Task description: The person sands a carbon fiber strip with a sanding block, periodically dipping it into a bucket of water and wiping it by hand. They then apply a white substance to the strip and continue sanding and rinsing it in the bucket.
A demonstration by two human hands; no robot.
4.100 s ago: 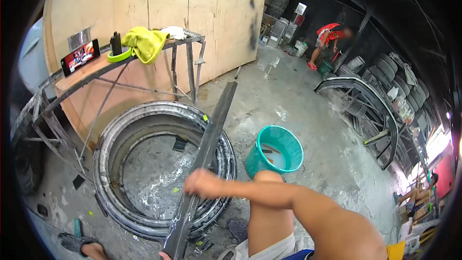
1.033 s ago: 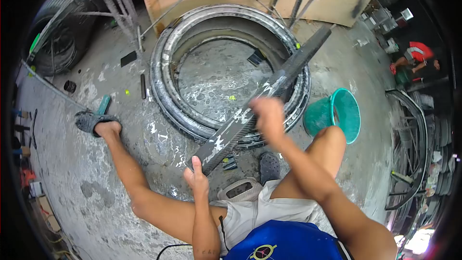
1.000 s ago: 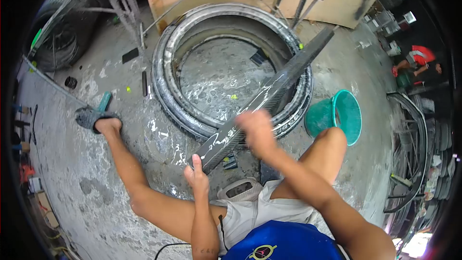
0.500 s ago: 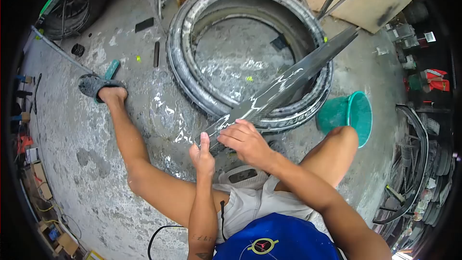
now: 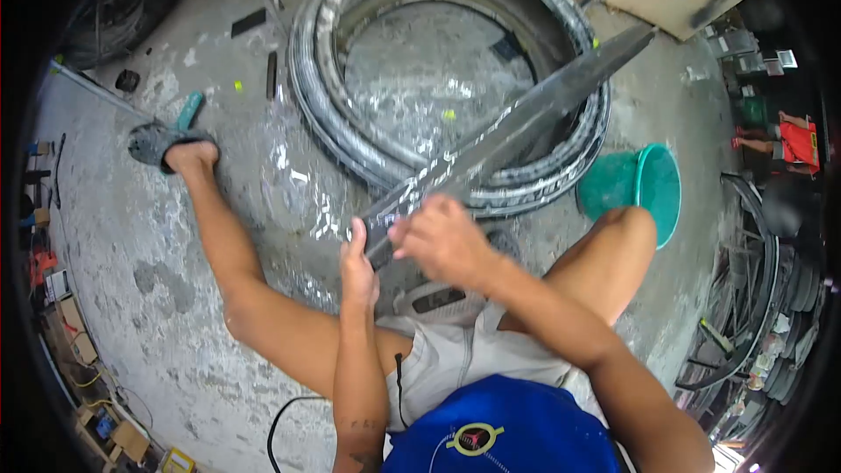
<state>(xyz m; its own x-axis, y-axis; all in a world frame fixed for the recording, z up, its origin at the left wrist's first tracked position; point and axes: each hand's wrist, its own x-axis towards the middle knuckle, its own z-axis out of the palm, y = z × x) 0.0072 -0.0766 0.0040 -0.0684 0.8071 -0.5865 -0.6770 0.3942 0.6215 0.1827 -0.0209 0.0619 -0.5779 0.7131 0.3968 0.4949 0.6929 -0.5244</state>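
A long dark grey strip, wet and glossy with whitish streaks, slants from my hands up to the right. It lies across the near side of a large tyre on the floor. My left hand is closed around the strip's near end, thumb upright along its edge. My right hand, blurred by motion, is over the strip's lower edge with its fingers curled. Whether those fingers touch the strip or hold something is not clear.
A green bucket stands by my right knee. A teal-handled tool lies near my left sandal. The concrete floor is wet in patches. Tyres and rims line the right side, where a person in red is far off.
My right hand has lifted slightly off the strip and is now blurred. The left hand keeps hold of the near end. The view has tilted a little, shifting the tyre upward.
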